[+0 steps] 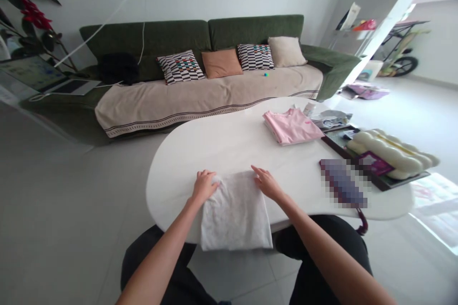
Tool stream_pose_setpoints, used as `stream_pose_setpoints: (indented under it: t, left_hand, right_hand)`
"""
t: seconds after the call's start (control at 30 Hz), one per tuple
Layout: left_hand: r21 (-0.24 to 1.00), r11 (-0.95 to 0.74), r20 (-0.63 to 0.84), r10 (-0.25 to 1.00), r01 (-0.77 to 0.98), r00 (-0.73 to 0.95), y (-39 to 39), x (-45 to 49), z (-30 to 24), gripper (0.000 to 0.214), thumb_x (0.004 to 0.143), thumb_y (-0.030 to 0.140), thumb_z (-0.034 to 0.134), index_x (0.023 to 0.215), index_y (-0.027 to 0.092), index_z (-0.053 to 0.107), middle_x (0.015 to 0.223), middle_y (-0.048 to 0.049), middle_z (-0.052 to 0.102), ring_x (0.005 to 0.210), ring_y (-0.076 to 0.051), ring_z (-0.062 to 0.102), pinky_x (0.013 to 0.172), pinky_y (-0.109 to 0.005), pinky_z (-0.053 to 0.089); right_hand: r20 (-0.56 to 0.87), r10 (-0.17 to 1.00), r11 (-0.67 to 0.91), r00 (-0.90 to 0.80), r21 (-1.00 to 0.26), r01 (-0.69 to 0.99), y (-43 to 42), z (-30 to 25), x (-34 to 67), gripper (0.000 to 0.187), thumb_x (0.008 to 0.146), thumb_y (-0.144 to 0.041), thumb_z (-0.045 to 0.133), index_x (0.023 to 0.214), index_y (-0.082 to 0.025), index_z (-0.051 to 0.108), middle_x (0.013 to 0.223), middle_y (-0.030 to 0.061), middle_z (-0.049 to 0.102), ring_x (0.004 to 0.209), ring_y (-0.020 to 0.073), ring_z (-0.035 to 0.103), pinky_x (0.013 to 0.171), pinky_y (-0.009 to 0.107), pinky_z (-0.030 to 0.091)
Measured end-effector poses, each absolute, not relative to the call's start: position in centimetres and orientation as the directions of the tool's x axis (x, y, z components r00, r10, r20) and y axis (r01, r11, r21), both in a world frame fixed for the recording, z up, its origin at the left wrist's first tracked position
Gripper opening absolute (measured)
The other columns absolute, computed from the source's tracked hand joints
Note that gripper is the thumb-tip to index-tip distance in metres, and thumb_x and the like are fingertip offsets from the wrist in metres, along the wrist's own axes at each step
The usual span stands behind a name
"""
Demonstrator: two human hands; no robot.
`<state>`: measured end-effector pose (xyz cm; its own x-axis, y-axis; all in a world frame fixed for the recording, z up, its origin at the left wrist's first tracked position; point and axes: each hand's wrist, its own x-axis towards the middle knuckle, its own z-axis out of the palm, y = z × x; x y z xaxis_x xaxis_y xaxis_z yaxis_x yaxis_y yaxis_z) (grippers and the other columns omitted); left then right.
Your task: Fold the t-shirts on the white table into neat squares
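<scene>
The cloth (236, 214) before me lies on the desk (189, 147). That cloth has a tray (379, 184) to its right, a sofa (179, 38) behind.

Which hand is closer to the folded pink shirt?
Right. The right hand is short of the pink shirt; the left hand is farther left, across the white cloth.

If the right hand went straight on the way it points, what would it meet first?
Probably the beige throw on the green sofa: for the right hand, the way looks free across the white tabletop and past its far edge, though depth is unclear.
</scene>
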<state>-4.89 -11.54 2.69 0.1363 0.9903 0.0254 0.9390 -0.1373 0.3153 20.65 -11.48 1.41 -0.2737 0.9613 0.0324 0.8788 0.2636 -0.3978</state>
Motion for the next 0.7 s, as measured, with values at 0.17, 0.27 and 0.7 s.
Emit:
stream_pose_setpoints:
  t: [0.17, 0.27, 0.7]
  left_hand:
    - [0.286, -0.262, 0.113, 0.964, 0.922, 0.239, -12.0, -5.1, 4.1, 0.028, 0.074, 0.02, 0.058, 0.102, 0.02, 0.062, 0.094, -0.0059, 0.059, 0.092, -0.02, 0.05, 0.083, -0.03, 0.039]
    - [0.27, -0.379, 0.089, 0.925, 0.885, 0.369, -13.8, -6.0, 6.1, 0.031, 0.078, 0.016, 0.05, 0.107, 0.022, 0.059, 0.089, -0.0049, 0.058, 0.086, -0.018, 0.051, 0.078, -0.029, 0.04]
    - [0.528, -0.514, -0.436, 0.519, 0.676, 0.735, -26.0, -9.0, 17.2, 0.008, 0.073, 0.021, 0.056, 0.069, 0.022, 0.062, 0.07, 0.003, 0.06, 0.062, -0.011, 0.053, 0.056, -0.018, 0.036]
  right_hand:
    - [0.016, 0.947, 0.303, -0.321, -0.381, 0.873, -10.7, 3.4, 19.7, 0.034, 0.077, -0.009, 0.044, 0.107, -0.021, 0.057, 0.097, 0.0066, 0.058, 0.093, 0.017, 0.053, 0.076, 0.024, 0.041]
    - [0.027, 0.925, 0.362, -0.379, -0.366, 0.857, -12.1, 5.4, 20.1, 0.037, 0.079, -0.01, 0.042, 0.112, -0.022, 0.053, 0.096, 0.0056, 0.057, 0.091, 0.0162, 0.053, 0.075, 0.023, 0.039]
    - [-0.439, 0.483, 0.467, -0.758, -0.603, 0.647, -22.1, 16.1, 25.5, 0.017, 0.068, -0.016, 0.052, 0.069, -0.021, 0.068, 0.061, -0.0012, 0.061, 0.053, 0.0117, 0.054, 0.05, 0.021, 0.036]
